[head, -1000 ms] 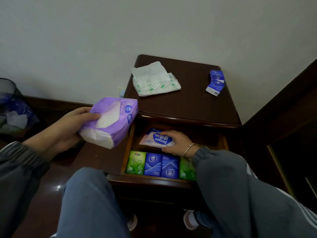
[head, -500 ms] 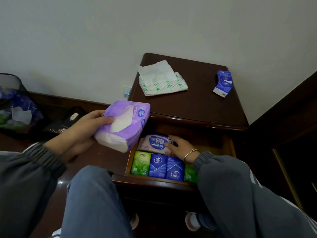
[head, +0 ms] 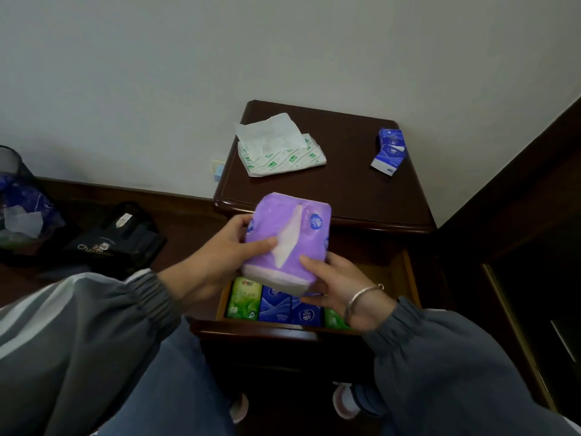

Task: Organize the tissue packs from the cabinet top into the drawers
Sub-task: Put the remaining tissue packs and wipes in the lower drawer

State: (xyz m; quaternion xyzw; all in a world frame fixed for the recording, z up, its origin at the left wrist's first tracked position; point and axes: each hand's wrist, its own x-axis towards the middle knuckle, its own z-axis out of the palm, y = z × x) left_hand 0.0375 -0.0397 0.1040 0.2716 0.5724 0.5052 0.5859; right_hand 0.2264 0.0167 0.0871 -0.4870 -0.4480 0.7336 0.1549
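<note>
Above the open drawer (head: 261, 329), in the head view, a purple tissue pack (head: 292, 240) is held clear of the contents, its far end overlapping the front lip of the cabinet top (head: 355, 196). It is gripped from both sides. The left hand (head: 220, 259) is curled round its left edge with the thumb laid across the upper face. The right hand (head: 342, 287) is closed on its near right corner, thumb on top and fingers tucked beneath.

Half a second ago the pack was carried by the left hand alone, off to the left of the drawer, while the right hand was laid on a pale pack inside it. Since then the purple pack has been brought over the drawer and the right hand lifted out to meet it; the pale pack is now hidden beneath. This is judged to be the start of lowering, into the space behind the front row.

Along the drawer's front a green pack (head: 243, 298) and two blue packs (head: 275, 305) are lined up, with another green one partly covered by the right wrist.

Behind the drawer, on the cabinet top, a white-and-green pack (head: 283, 158) and some small blue packs (head: 390, 149) are still to be stowed, so the task is judged unfinished
</note>
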